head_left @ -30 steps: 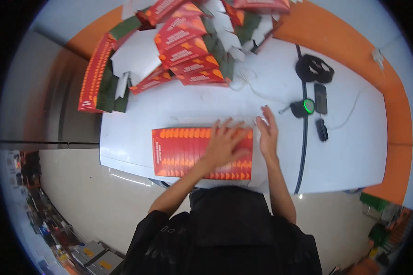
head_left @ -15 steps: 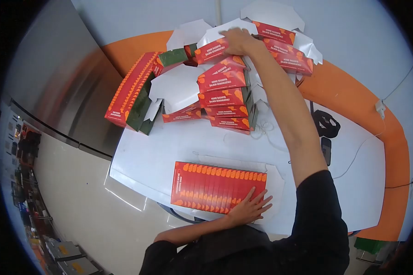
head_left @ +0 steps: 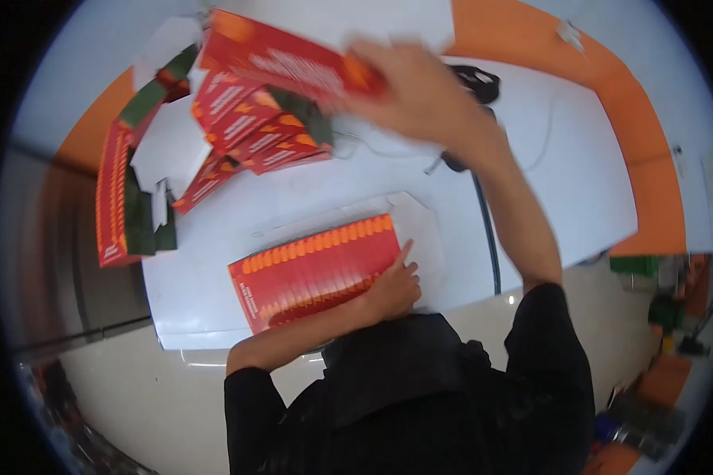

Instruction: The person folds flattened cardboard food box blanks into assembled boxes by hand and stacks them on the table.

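My right hand [head_left: 408, 91], blurred, grips the end of a red box [head_left: 285, 59] and holds it up over the table's far side. At the near edge of the table, my left hand [head_left: 396, 289] rests at the right end of a row of red and orange cartons [head_left: 317, 269] packed side by side. Its index finger is stretched out and the other fingers are partly bent. A white flap [head_left: 421, 237] lies beside that row, to the right. Behind the row, several red boxes [head_left: 253, 127] are stacked.
A long upright row of red cartons [head_left: 112, 194] stands at the left next to a white open lid [head_left: 170, 150]. A black cable [head_left: 487, 229] crosses the white table [head_left: 547, 206]. A black strap [head_left: 479, 81] lies at the back.
My right hand has taken a red box from the far pile and brought it nearer, with the view turning. My left hand stays at the right end of the carton row.
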Available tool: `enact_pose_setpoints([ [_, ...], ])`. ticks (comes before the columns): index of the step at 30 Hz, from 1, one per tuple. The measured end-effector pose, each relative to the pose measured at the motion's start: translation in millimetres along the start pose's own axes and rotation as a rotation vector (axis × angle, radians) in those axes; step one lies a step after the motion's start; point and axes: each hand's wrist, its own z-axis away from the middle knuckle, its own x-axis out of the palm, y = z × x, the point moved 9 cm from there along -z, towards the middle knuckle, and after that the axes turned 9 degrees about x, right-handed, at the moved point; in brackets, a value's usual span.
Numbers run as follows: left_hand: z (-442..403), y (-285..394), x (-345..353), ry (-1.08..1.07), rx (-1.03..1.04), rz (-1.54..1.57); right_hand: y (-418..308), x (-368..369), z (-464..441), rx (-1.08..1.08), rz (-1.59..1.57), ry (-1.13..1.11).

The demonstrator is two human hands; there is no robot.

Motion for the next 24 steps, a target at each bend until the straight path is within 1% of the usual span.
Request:
enact_pose_setpoints([
  [2, -0.9, 0.4, 14.5, 0.078, 0.008, 0.034, 39.6, 19.2, 101.4, 0.153, -0.263, -0.022],
  [4, 7.5, -4.1, 15.4, 0.216, 0.042, 0.085, 74.7, 47.4, 182.8, 0.468, -0.438, -0.028],
  [5, 9.3, -5.6, 16.0, 0.28, 0.047, 0.107, 94.1, 66.1, 223.2, 0.57, -0.5, 0.007],
  [6, 8.6, -6.1, 17.3, 0.31, 0.05, 0.115, 110.7, 83.2, 257.0, 0.671, -0.561, 0.045],
  [9, 9.6, -6.8, 18.9, 0.364, 0.046, 0.14, 127.3, 134.0, 319.5, 0.891, -0.714, -0.088],
  [12, 9.1, -7.1, 13.2, 0.365, 0.027, 0.154, 137.3, 170.9, 337.2, 0.891, -0.681, -0.146],
  [13, 8.9, -5.9, 12.2, 0.37, 0.02, 0.15, 141.3, 180.0, 337.3, 0.89, -0.613, -0.225],
  [16, 7.1, -4.1, 11.0, 0.385, -0.013, 0.109, 150.0, 194.5, 333.3, 0.904, -0.641, -0.319],
  [20, 5.8, -6.2, 15.3, 0.339, -0.038, 0.098, 152.1, 193.9, 316.4, 0.811, -0.7, -0.251],
  [23, 10.6, -7.8, -4.3, 0.481, -0.026, 0.201, 153.4, 198.7, 312.6, 0.8, -0.71, -0.249],
  [24, 15.8, -11.0, -10.1, 0.519, -0.055, 0.218, 151.8, 197.0, 311.7, 0.805, -0.715, -0.258],
])
